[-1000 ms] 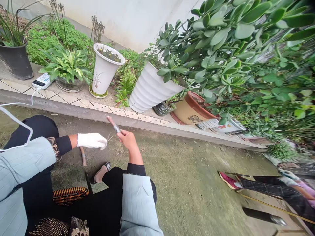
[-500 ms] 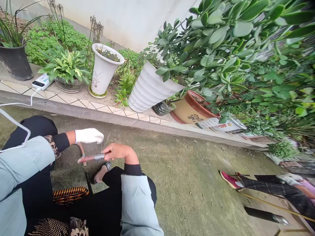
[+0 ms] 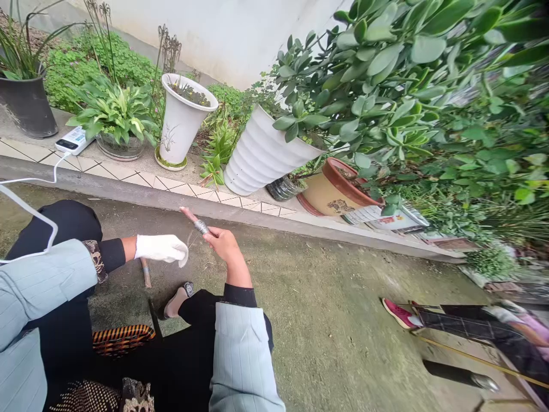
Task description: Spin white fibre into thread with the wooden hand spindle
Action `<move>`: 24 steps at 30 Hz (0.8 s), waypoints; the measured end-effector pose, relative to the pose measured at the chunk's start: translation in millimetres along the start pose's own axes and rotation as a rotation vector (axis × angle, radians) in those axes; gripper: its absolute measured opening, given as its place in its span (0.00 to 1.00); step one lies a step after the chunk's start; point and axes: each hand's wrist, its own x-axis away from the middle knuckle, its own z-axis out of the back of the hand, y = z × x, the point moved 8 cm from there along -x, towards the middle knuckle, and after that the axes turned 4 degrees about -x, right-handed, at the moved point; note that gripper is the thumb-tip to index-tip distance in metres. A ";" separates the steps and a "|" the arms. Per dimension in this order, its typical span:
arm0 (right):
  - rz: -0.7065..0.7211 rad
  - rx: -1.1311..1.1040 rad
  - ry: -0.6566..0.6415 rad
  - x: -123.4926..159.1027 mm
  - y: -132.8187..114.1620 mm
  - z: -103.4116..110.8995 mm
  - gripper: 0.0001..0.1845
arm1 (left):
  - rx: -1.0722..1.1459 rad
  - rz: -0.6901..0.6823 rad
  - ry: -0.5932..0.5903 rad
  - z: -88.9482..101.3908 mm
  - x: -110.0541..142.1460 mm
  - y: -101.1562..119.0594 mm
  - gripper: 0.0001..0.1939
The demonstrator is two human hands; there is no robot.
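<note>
My right hand [image 3: 223,245], bare, grips a short reddish wooden stick [image 3: 189,215] by its near end. A silvery wire [image 3: 201,226] is wound in a tight coil around the stick, just ahead of my fingers. The stick points up and to the left. To the left, my left hand [image 3: 162,249] wears a white glove, its fingers pinched together. A very thin strand of the wire runs faintly between the glove and the coil. On the ground beneath the glove lies another wooden piece [image 3: 146,273], partly hidden by my arm.
A woven orange-and-black basket [image 3: 122,340] sits by my legs. Potted plants, including a ribbed white pot [image 3: 268,151], line the tiled ledge [image 3: 180,187]. A white power bank [image 3: 74,141] with a cable lies there. At right, another person's red shoe [image 3: 398,313] shows.
My right hand has swung the stick so its far end now points up rather than left. My gloved hand has moved slightly down and right, below the stick.
</note>
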 end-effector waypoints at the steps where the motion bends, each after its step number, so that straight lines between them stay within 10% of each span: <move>1: -0.012 0.158 0.027 -0.8 -1.5 -2.8 0.14 | -0.053 0.014 0.009 0.3 -0.1 -1.5 0.14; 4: -0.081 0.565 -0.030 -1.4 -2.2 -21.5 0.11 | -0.279 0.043 0.055 5.1 0.3 -4.9 0.13; 7: -0.171 0.689 -0.445 7.5 11.2 -59.6 0.07 | -0.565 0.036 0.104 14.5 2.7 -0.7 0.12; 10: -0.121 0.408 -0.906 34.7 8.3 -87.2 0.07 | -0.697 -0.024 0.123 25.2 7.1 10.1 0.11; 12: -0.009 0.093 -0.976 46.1 -10.2 -80.2 0.12 | -0.605 -0.078 0.155 33.4 10.1 16.2 0.12; 18: 0.175 -0.657 -0.142 27.4 -25.7 24.2 0.14 | -0.192 -0.022 0.249 38.1 11.1 1.6 0.20; 24: -0.094 -0.074 0.092 0.5 14.7 16.2 0.09 | -0.701 -0.090 0.115 10.0 12.6 19.7 0.14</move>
